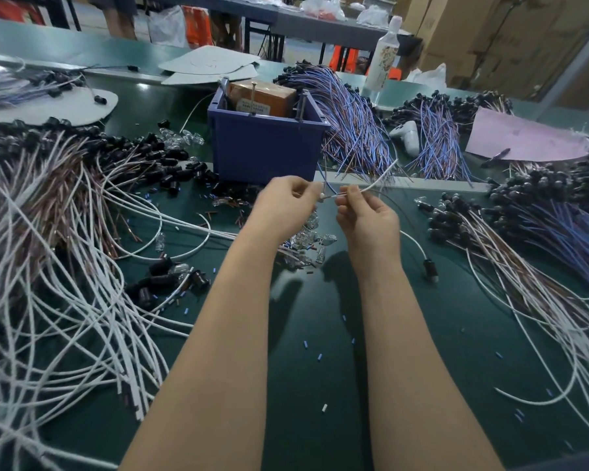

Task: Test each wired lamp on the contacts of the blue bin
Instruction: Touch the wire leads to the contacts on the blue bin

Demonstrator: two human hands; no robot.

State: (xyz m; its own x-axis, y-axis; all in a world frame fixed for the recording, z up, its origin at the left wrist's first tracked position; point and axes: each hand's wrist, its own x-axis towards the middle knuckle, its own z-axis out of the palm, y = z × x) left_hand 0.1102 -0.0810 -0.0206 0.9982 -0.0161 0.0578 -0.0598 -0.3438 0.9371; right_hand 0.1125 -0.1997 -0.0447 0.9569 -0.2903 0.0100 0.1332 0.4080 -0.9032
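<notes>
The blue bin stands at the middle of the green table, with a brown block and upright metal pins inside it. Just in front of it, my left hand and my right hand are held close together. My right hand pinches a white wire that curves up to the right. My left hand pinches the small end of that wire between thumb and finger; what sits at the tip is too small to tell. A thin blue lead rises between the hands.
Heaps of white wires and black lamp sockets fill the left. Blue and brown wired lamps lie behind and right of the bin. Clear bulbs lie under my wrists. A white bottle stands behind.
</notes>
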